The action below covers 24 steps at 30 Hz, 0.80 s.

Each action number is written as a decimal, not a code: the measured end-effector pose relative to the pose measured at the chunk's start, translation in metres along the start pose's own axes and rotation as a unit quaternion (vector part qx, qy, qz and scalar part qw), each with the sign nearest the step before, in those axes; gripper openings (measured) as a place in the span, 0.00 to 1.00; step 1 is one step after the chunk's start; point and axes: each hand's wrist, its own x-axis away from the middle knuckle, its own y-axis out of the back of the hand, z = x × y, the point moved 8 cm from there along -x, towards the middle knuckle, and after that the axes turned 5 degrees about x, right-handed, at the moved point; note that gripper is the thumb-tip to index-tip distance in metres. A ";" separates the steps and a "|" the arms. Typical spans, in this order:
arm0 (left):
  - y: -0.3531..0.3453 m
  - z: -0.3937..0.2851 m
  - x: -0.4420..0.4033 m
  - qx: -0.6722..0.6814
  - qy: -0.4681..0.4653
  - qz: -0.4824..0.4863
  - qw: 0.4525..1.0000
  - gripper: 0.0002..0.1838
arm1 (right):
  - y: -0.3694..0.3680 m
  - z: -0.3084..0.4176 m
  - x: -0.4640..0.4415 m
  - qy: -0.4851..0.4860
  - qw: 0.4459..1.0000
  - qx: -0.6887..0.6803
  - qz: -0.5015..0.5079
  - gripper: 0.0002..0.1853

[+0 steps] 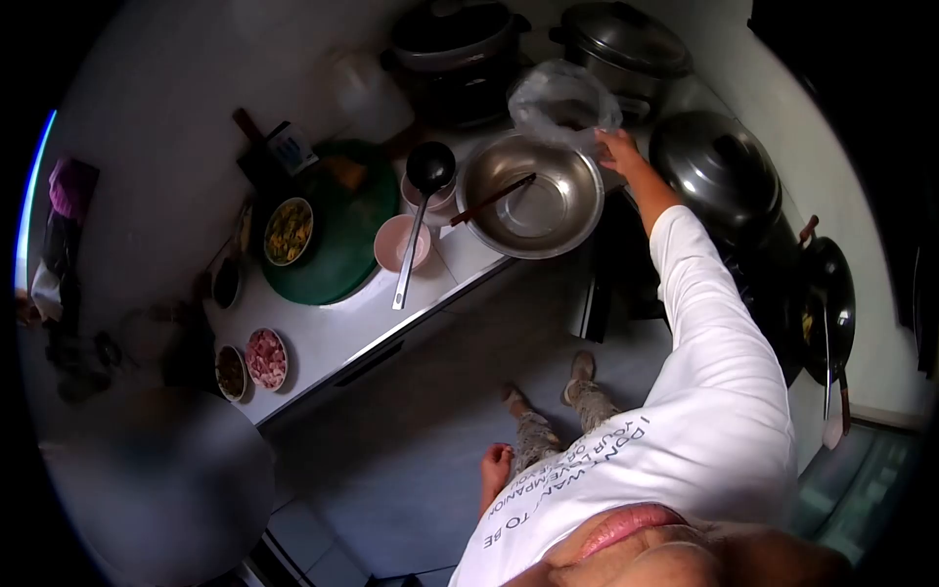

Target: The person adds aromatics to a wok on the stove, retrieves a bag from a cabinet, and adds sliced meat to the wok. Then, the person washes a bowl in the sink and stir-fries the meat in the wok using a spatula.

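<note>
My right hand (616,152) reaches out at the back right, its fingers closed on the edge of a clear plastic bag (548,93). What the bag holds, if anything, I cannot make out. Just below the bag sits a wide stainless steel bowl (577,210), with brown chopsticks (494,199) lying across it. A black-headed ladle (430,168) with a steel handle rests over two pink bowls, the nearer pink bowl (393,245) at the counter's edge. Low by my side hangs my left hand (496,467), fingers curled, with nothing visible in it.
On a round green board (337,279) stands a bowl of chopped vegetables (289,233). Bowls of raw meat (266,359) and brown food (232,374) are at lower left. Lidded pots (626,44) line the back. A lidded wok (714,171) and a dark pan (827,293) stand right.
</note>
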 end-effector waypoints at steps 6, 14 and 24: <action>0.048 -0.042 -0.044 -0.084 -0.088 0.007 0.993 0.08 | -0.038 0.091 0.063 0.174 0.932 -0.302 0.098 0.06; -0.068 -0.181 -0.089 -0.147 -0.213 0.166 0.952 0.20 | 0.071 0.074 0.328 0.173 0.961 -0.211 0.040 0.11; -0.227 -0.166 -0.034 -0.175 -0.252 0.501 0.809 0.18 | 0.066 -0.137 0.447 -0.056 0.937 0.141 0.315 0.10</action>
